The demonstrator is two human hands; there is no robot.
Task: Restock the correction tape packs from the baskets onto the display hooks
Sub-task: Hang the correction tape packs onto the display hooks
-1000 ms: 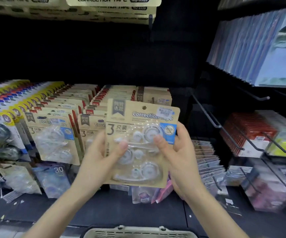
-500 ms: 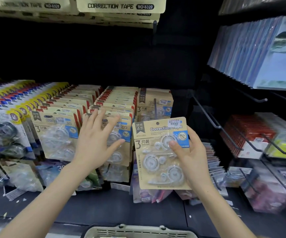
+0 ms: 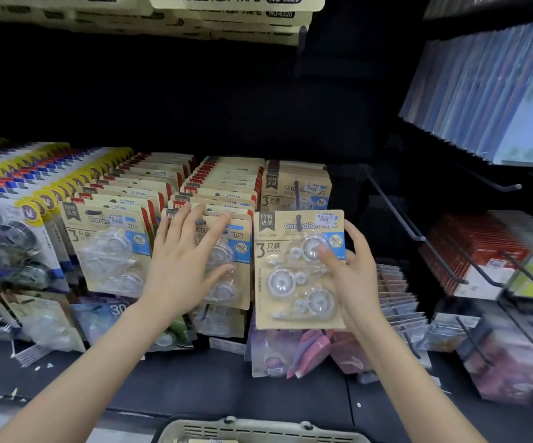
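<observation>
My right hand [image 3: 353, 278] grips a tan three-piece correction tape pack [image 3: 290, 282] by its right edge, thumb on the front blister. The pack's hang hole sits at the tip of a black display hook [image 3: 297, 196], in front of a short row of like packs [image 3: 293, 177]. My left hand [image 3: 183, 266] lies with straight, spread fingers flat against the front pack of the neighbouring full row [image 3: 239, 247]. A beige basket [image 3: 258, 431] shows its rim at the bottom edge.
More rows of tan packs [image 3: 108, 241] and blue-and-yellow packs [image 3: 9, 225] fill the left. Empty black hooks [image 3: 396, 215] jut out to the right, beside red boxes [image 3: 479, 251]. Loose packets [image 3: 293, 353] lie on the dark shelf [image 3: 194, 385] below.
The pack went from both hands to the right hand alone and moved right and up to the hook tip. My left hand let go and came to rest on the neighbouring row.
</observation>
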